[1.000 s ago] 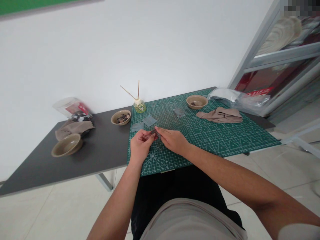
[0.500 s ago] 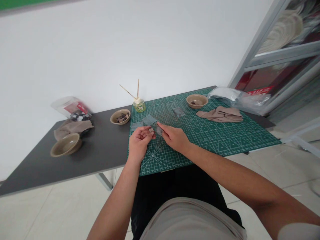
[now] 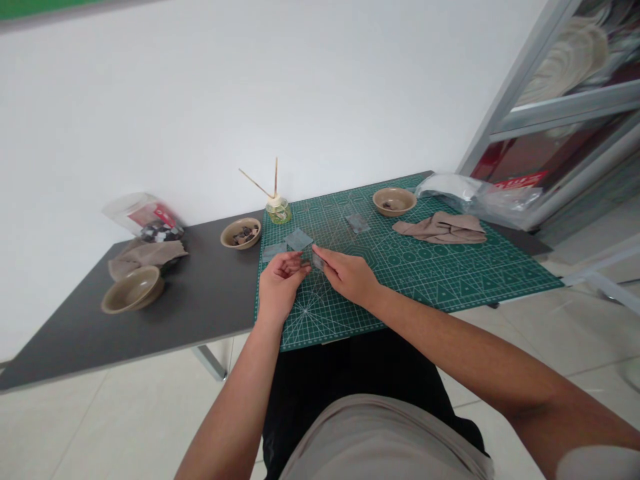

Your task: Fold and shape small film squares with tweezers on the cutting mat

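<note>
A small grey sheet (image 3: 318, 261) is in the fingers of the right hand (image 3: 354, 279), raised above the green mat (image 3: 340, 310), its near part covered by the fingers. A small, dull piece (image 3: 305, 263) sits at the fingertips of the left hand (image 3: 278, 283), just beside the sheet, mostly hidden and too blurred to make out its shape.

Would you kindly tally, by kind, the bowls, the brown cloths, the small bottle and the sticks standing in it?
Bowls: 3
Brown cloths: 2
Small bottle: 1
Sticks: 2
Total: 8
</note>
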A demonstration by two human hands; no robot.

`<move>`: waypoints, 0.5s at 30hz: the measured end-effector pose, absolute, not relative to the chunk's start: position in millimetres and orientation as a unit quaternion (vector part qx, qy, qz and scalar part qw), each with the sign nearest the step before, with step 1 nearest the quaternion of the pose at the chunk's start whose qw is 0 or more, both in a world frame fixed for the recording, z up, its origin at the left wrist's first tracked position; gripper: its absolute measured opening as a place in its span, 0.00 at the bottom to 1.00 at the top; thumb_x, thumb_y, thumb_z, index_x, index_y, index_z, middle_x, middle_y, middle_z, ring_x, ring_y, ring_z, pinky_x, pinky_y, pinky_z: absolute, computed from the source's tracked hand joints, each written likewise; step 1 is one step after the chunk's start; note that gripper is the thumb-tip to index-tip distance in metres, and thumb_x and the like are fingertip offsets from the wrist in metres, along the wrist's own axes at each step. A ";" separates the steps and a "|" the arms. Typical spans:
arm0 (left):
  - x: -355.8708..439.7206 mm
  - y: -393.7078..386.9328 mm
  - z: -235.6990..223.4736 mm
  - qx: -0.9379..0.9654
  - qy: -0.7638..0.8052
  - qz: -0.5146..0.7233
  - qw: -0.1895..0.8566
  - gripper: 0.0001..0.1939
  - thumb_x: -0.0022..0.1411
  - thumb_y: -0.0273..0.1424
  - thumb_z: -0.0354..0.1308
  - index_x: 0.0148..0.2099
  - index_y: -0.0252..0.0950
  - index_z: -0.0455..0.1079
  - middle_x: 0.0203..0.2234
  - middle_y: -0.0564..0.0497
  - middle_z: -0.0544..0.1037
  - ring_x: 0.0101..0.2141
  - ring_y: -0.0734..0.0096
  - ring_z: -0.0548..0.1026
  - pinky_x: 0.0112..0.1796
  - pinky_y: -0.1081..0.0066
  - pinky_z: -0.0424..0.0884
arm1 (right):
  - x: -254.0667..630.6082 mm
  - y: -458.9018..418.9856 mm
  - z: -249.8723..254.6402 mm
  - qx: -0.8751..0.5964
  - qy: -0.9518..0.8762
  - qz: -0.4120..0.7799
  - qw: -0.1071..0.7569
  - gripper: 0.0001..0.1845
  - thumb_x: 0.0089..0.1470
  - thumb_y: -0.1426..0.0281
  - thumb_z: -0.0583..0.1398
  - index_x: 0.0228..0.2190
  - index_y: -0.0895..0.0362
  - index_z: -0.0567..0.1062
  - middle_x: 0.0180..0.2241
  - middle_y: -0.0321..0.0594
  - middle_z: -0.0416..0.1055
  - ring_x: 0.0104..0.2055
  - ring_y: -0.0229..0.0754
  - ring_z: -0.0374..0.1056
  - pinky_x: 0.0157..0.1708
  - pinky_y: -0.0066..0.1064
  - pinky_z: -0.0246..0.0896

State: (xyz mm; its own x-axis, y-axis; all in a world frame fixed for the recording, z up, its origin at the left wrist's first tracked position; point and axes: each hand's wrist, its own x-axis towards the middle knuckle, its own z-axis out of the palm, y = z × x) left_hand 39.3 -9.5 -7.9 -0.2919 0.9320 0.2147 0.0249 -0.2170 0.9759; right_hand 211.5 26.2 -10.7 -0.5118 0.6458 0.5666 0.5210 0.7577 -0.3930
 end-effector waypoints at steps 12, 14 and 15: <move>45.0 -16.3 4.1 0.535 0.615 0.521 0.253 0.07 0.50 0.27 0.63 0.23 0.37 0.69 0.18 0.57 0.73 0.21 0.77 0.67 0.26 0.76 0.62 | 205.5 20.9 -12.1 -0.234 -0.919 -0.033 0.315 0.23 0.62 0.78 0.51 0.57 0.64 0.69 0.59 0.52 0.66 0.60 0.45 0.66 0.58 0.38 0.66; 44.0 -15.8 1.6 0.517 0.610 0.533 0.275 0.05 0.50 0.29 0.64 0.25 0.37 0.71 0.20 0.56 0.76 0.23 0.75 0.70 0.27 0.75 0.65 | 205.3 21.0 -13.6 -0.245 -0.916 -0.026 0.316 0.24 0.62 0.79 0.52 0.58 0.63 0.68 0.59 0.52 0.66 0.59 0.45 0.67 0.55 0.37 0.69; 43.5 -15.4 0.3 0.509 0.605 0.541 0.287 0.04 0.50 0.31 0.64 0.27 0.37 0.72 0.21 0.55 0.77 0.23 0.74 0.72 0.28 0.74 0.66 | 205.2 21.0 -14.2 -0.253 -0.914 -0.022 0.317 0.24 0.62 0.79 0.52 0.58 0.63 0.68 0.59 0.52 0.66 0.58 0.45 0.68 0.53 0.37 0.70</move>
